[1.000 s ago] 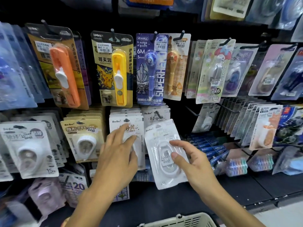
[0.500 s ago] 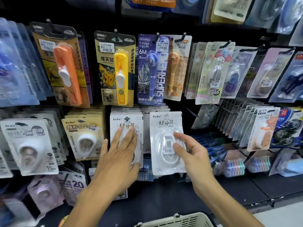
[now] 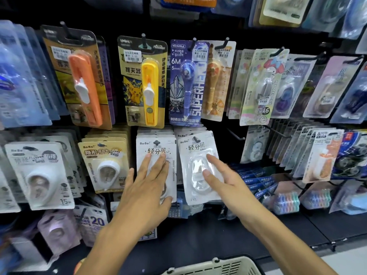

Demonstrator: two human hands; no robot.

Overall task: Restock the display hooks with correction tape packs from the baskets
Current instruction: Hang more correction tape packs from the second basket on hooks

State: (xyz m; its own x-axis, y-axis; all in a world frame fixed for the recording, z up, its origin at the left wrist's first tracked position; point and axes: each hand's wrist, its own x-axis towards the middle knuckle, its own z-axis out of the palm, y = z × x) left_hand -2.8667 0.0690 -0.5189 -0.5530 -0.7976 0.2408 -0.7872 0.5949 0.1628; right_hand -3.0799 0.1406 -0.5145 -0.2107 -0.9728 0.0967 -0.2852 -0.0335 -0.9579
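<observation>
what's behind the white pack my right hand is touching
More white packs of the same kind hang behind the front pack; only their top edges show. How many is hidden. The right hand rests flat on its blister.

Left hand [image 3: 148,187], right hand [image 3: 222,179] flat, outstretched

Bright overhead light, glare on blister packs [image 3: 200,167], blurry warped edges, sharp ctr.
</observation>
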